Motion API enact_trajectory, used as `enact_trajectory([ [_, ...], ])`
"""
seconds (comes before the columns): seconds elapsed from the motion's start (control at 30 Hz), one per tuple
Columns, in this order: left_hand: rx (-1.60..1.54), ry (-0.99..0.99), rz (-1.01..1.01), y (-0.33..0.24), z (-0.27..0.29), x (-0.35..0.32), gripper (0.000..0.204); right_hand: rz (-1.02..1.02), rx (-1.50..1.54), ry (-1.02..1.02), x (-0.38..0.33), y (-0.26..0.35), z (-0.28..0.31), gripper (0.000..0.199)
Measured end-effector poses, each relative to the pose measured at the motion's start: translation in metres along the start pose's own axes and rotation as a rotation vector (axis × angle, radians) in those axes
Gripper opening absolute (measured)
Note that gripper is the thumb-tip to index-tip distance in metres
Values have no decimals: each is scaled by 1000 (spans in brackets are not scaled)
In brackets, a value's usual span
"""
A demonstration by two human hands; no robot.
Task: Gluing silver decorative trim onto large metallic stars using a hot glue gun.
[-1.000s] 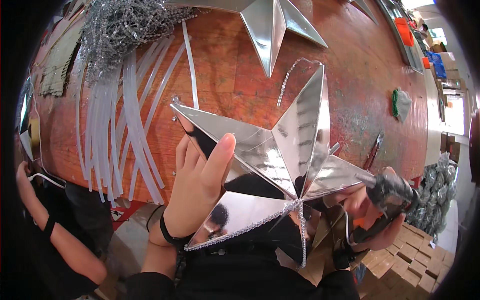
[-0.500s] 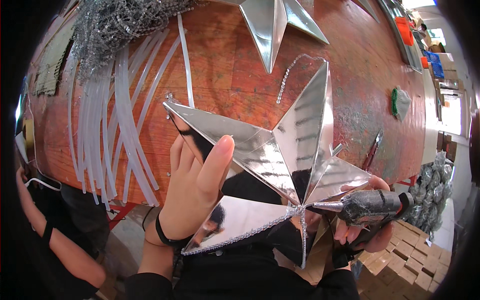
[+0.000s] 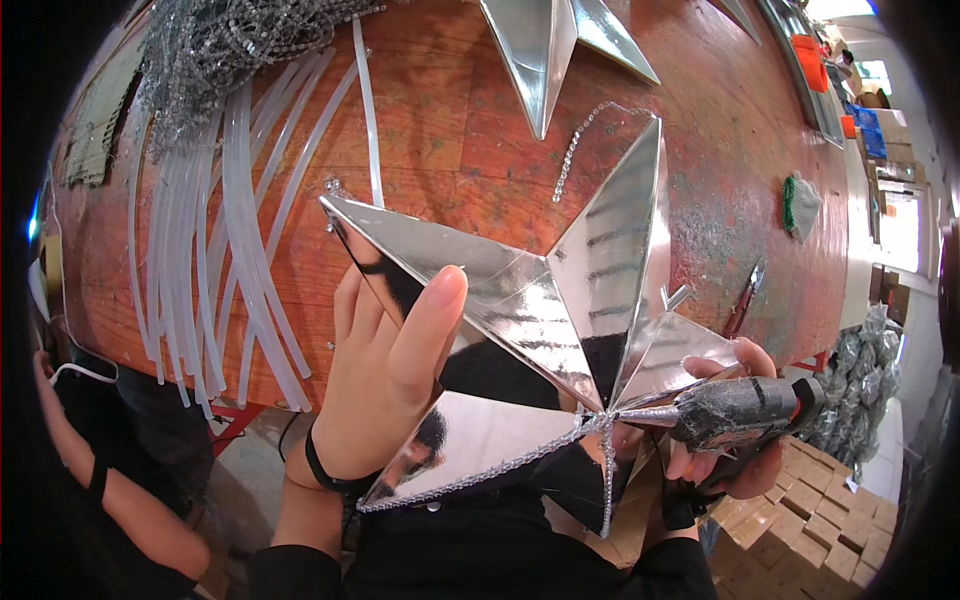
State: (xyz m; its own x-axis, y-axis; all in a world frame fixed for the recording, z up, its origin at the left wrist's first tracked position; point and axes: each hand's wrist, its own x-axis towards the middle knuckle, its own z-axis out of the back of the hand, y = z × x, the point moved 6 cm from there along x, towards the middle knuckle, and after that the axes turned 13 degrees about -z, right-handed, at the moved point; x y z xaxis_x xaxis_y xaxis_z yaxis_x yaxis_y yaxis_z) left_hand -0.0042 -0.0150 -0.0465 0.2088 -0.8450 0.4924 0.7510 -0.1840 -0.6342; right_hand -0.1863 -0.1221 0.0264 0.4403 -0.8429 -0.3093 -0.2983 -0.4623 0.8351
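A large mirror-silver star (image 3: 520, 310) with folded points is held up over the table's near edge. My left hand (image 3: 385, 390) grips it at the left, thumb on the front and fingers behind. Closed round a black hot glue gun (image 3: 735, 412), my right hand (image 3: 750, 470) keeps its nozzle at the star's centre. Rhinestone chain (image 3: 490, 478) runs along the ridges of the two lower points, meeting at that centre. Another length of chain (image 3: 568, 160) hangs loose by the upper point. More chain shows at the left tip.
Clear glue sticks (image 3: 240, 220) lie in a heap at the left, below tangled silver bead chain (image 3: 230, 50). A second silver star (image 3: 540, 60) lies at the back. Pliers (image 3: 745, 295) and a white-green cloth (image 3: 800, 207) lie right. Another person's arm (image 3: 130, 500) is at lower left.
The glue gun's nozzle has shifted slightly left, onto the star's centre. My right fingers have moved a little at the star's right point. The left hand keeps its hold.
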Motion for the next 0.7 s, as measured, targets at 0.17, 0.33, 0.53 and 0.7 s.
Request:
enact_trajectory([
  [0.17,-5,1,5,2,-2,3,54,-9,34,-21,0,-1,5,85],
  [0.33,-8,4,1,0,-4,5,55,-47,-130,-162,-4,1,21,84],
  [0.53,-11,11,2,-1,-5,6,57,5,-15,14,-2,0,30,85],
  [0.7,-7,21,1,0,-5,9,58,-78,-80,29,2,3,30,86],
])
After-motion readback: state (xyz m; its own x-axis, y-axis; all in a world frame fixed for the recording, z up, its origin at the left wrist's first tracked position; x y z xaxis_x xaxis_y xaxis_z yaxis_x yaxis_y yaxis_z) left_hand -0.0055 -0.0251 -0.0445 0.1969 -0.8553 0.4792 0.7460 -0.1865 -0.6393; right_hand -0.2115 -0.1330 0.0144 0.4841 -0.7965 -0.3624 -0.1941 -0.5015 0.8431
